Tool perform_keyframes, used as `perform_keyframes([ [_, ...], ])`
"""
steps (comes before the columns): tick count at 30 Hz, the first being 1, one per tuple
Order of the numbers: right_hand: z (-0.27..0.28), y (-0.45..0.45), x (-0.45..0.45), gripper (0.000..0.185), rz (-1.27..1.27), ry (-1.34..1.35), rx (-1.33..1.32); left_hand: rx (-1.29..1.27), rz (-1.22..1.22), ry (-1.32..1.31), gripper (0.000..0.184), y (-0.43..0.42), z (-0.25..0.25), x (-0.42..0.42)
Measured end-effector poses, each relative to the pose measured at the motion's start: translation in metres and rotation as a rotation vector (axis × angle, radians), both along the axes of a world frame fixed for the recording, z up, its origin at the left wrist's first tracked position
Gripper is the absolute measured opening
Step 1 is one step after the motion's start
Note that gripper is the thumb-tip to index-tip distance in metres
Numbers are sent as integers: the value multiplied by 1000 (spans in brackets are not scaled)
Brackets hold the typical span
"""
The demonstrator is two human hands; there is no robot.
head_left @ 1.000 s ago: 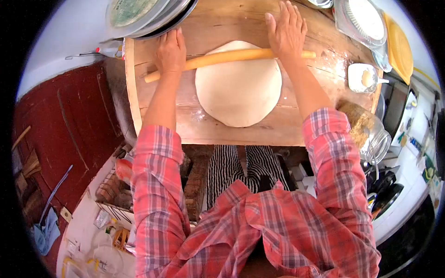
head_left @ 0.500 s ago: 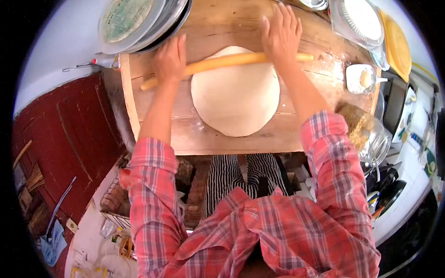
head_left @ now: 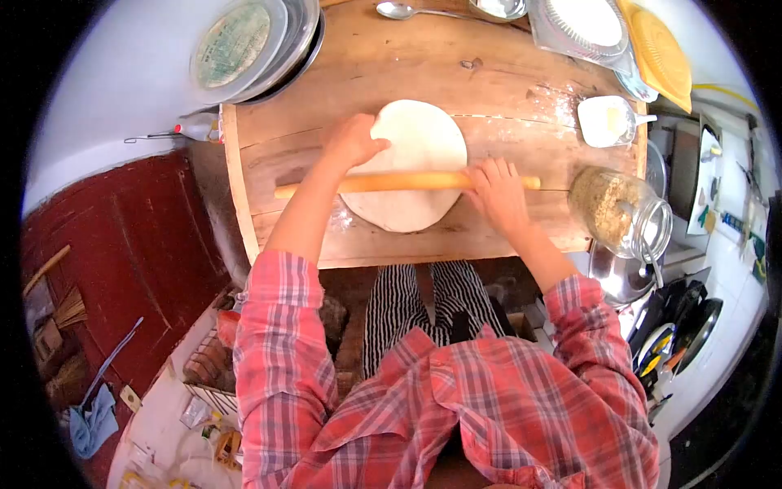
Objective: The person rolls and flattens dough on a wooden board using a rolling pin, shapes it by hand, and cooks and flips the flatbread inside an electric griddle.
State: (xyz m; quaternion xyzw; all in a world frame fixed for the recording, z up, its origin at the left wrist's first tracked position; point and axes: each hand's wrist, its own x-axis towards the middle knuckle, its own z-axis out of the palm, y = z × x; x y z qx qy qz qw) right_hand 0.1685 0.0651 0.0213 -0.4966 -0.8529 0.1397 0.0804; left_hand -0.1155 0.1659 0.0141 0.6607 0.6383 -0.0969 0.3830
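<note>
A flat, pale round of dough (head_left: 415, 143) lies on the wooden table (head_left: 521, 122). My left hand (head_left: 356, 141) pinches its upper left edge, with the thumb on top of the dough. Across the lower part of the dough rests a long wooden rolling pin (head_left: 399, 181), and my left forearm passes over its left portion. Near the pin's right end, my right hand (head_left: 495, 191) is closed around it, just off the dough's right edge. The fingertips under the left hand's edge of dough are hidden.
Stacked lidded bowls (head_left: 244, 49) stand at the back left. A spoon (head_left: 397, 11) lies at the far edge. To the right are a white dish (head_left: 604, 122), a glass jar (head_left: 611, 204) on its side and a yellow plastic lid (head_left: 661, 53). Flour dusts the right side.
The rolling pin has come nearer to me, with my right hand still on it. My left hand has left the pin and taken the dough's edge. The dough's outline has shifted.
</note>
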Motion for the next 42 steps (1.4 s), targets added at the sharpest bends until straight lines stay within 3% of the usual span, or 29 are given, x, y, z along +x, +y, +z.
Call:
perform_keyframes([
  [2, 18, -19, 4, 42, -9, 51, -57, -58, 57, -299, 52, -6, 24, -3],
  [3, 25, -29, 7, 42, -15, 55, -56, -57, 51, -295, 52, -6, 36, -9],
  [5, 38, -48, 13, 40, -14, 162, -123, -193, 632, -665, 53, -4, 54, -33],
  [11, 42, -77, 13, 39, 44, 212, -205, 1, 1056, -642, 55, -14, -26, -114],
  [13, 43, -76, 11, 39, 87, 242, -218, -59, 1043, -551, 62, -44, -7, -99],
  [17, 38, -67, 14, 37, 178, 302, -216, -269, 1202, -885, 68, -120, -38, -66],
  [19, 42, -61, 17, 35, 261, 294, -277, -216, 1368, -957, 67, -180, -58, -20],
  [21, 46, -57, 19, 35, 298, 251, -284, -299, 1450, -915, 53, -213, -14, 23],
  [23, 45, -53, 21, 35, 338, 209, -292, -392, 1236, -637, 43, -245, -13, 23],
  [24, 41, -53, 24, 41, 327, 162, -249, -312, 867, -230, 42, -235, 28, 24],
  [25, 37, -53, 23, 48, 314, 112, -207, -318, 879, -232, 42, -252, 26, 20],
  [27, 23, -49, 12, 52, 195, 81, -87, 519, 429, 140, 34, -285, 11, 10],
  [29, -8, -39, -4, 58, -5, 30, 57, 651, 461, 186, 38, -280, 1, 4],
  [31, -35, -6, -26, 57, -82, -8, 153, 798, 345, 388, 43, -247, -21, -16],
  [33, -33, 52, -58, 54, -107, 12, 277, 885, 420, 290, 45, -184, -40, -53],
  [37, -41, 124, -96, 51, -232, 94, 391, 959, 490, 271, 45, -84, -26, -102],
  [39, -43, 125, -98, 50, -268, 63, 371, 886, 492, 272, 44, -90, -35, -105],
  [42, -23, 39, -72, 46, -244, -44, 183, 776, 408, 285, 46, -174, -37, -69],
])
